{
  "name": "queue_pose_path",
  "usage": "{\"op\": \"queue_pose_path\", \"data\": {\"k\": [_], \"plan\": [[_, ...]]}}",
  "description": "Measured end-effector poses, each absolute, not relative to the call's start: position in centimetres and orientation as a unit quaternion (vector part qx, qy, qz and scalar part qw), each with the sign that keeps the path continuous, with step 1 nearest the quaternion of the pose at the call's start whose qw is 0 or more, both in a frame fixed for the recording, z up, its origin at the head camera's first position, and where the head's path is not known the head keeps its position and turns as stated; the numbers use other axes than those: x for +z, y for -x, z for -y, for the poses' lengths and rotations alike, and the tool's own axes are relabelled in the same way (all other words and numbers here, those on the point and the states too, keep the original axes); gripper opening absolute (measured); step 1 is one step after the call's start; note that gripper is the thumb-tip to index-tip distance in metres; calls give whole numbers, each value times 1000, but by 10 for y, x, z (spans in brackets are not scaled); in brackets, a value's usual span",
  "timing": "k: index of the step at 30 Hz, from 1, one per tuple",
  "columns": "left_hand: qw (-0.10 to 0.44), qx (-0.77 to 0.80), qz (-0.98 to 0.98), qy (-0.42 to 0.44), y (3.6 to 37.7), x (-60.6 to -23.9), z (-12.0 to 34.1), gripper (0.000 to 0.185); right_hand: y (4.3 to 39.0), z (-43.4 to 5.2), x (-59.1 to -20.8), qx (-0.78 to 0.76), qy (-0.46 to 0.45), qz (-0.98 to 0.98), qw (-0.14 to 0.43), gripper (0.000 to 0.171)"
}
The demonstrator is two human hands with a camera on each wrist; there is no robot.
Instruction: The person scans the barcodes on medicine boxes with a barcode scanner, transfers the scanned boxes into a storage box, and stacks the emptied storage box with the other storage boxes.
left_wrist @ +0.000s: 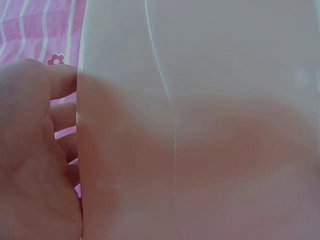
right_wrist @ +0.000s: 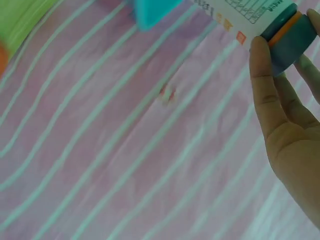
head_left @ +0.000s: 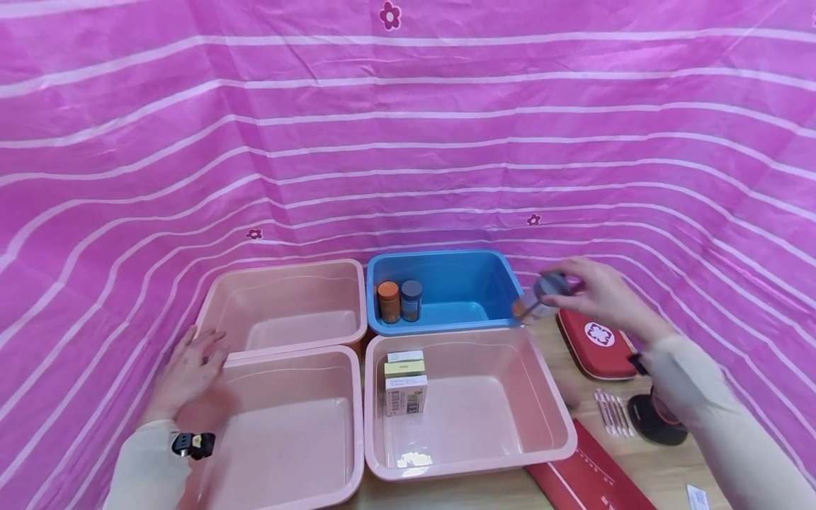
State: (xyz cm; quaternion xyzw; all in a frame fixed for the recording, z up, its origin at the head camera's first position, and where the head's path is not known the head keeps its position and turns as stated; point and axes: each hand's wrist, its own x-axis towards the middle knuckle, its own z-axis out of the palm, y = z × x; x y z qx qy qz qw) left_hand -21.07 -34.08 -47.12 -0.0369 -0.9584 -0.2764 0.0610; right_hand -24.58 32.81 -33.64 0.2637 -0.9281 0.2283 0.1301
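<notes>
Four tubs sit together: three pink ones and a blue tub [head_left: 446,283] already holding two capped bottles [head_left: 399,300], so like goes with like. The left hand [head_left: 188,368], fingers spread, rests against the near-left pink tub [head_left: 290,489], seemingly steadying it. The right hand [head_left: 599,290] pinches a gray-capped bottle [head_left: 542,294] just beside the blue tub's right rim.

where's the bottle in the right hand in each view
Head: the bottle sits right of centre, in the right hand, beside the blue bin.
Left wrist: not in it.
Right wrist: top right, grey cap end between the fingers.
Shared landmark: the pink striped cloth.
</notes>
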Motion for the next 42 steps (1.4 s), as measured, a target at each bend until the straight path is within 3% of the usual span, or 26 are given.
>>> {"op": "queue_pose_path", "data": {"k": [9, 16, 21, 28, 42], "plan": [[41, -274, 960, 31, 213, -471, 340, 53, 345, -242, -358, 222, -303, 926, 13, 46], [45, -277, 959, 29, 211, -468, 339, 52, 392, -188, -394, 157, -302, 938, -67, 40], [42, -266, 963, 29, 212, -465, 339, 51, 408, -160, -420, 105, -307, 939, -111, 31], [32, -258, 965, 24, 215, -464, 341, 52, 419, -137, -440, 37, -301, 945, -118, 20], [28, -266, 963, 18, 212, -466, 341, 54, 432, -136, -462, 55, -264, 953, -137, 11]]}}
